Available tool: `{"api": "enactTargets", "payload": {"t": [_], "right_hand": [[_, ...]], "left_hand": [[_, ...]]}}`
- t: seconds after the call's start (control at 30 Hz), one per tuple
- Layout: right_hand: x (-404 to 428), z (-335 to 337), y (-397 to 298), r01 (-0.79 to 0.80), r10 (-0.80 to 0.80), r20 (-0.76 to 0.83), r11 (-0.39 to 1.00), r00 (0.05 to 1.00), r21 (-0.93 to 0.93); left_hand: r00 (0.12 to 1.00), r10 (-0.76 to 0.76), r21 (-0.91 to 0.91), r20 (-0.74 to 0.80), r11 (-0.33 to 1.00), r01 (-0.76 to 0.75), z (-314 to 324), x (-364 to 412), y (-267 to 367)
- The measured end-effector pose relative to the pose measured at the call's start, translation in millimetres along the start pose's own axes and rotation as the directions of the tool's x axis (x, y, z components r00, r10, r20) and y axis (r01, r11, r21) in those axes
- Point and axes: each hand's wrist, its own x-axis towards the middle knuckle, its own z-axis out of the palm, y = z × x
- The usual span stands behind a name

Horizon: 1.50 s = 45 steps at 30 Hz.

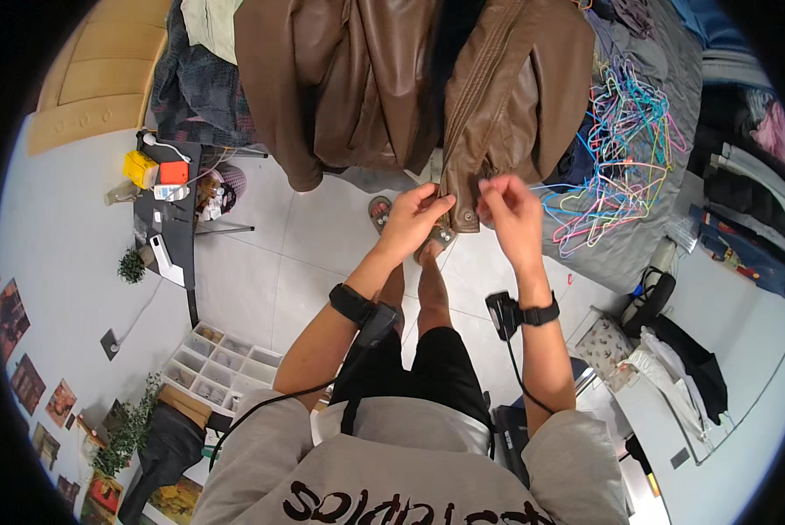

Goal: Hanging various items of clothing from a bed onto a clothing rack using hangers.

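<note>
A brown leather-look jacket (372, 85) hangs in front of me, its front open and a dark gap between the two sides. My left hand (413, 220) pinches the edge of its right-hand front panel (491, 105) near the bottom. A round snap button (468, 216) shows at the lower corner of that panel, just right of my left fingertips. On the other side of the corner is my right hand (511, 213), fingers bent and slightly blurred. Whether its fingertips grip the fabric cannot be made out.
Many-coloured wire hangers (628, 157) lie tangled on a grey bedspread (628, 262) at right. A black side table (163, 223) holding small items stands at left, beside a pink basket (233, 180). White storage boxes (222, 367) sit lower left. My slippered feet (435, 239) are below the jacket.
</note>
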Motion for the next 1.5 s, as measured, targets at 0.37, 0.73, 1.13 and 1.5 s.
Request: {"api": "enactTargets", "payload": {"t": [0.37, 0.73, 1.13, 1.5], "right_hand": [[-64, 26, 20, 0.058, -0.086, -0.062, 0.933, 0.994, -0.354], [-48, 15, 48, 0.129, -0.159, 0.002, 0.791, 0.987, -0.598], [-44, 13, 48, 0.091, -0.123, -0.016, 0.806, 0.992, -0.585], [-50, 4, 67, -0.326, 0.344, -0.039, 0.916, 0.938, 0.233]], "left_hand": [[0.991, -0.132, 0.254, -0.012, 0.958, 0.13, 3, 11, 9], [0.996, -0.081, 0.27, -0.039, 0.959, 0.089, 16, 18, -13], [0.997, -0.028, 0.297, -0.069, 0.954, 0.048, 22, 15, -15], [0.997, -0.022, 0.302, -0.07, 0.952, 0.042, 25, 11, -32]]}}
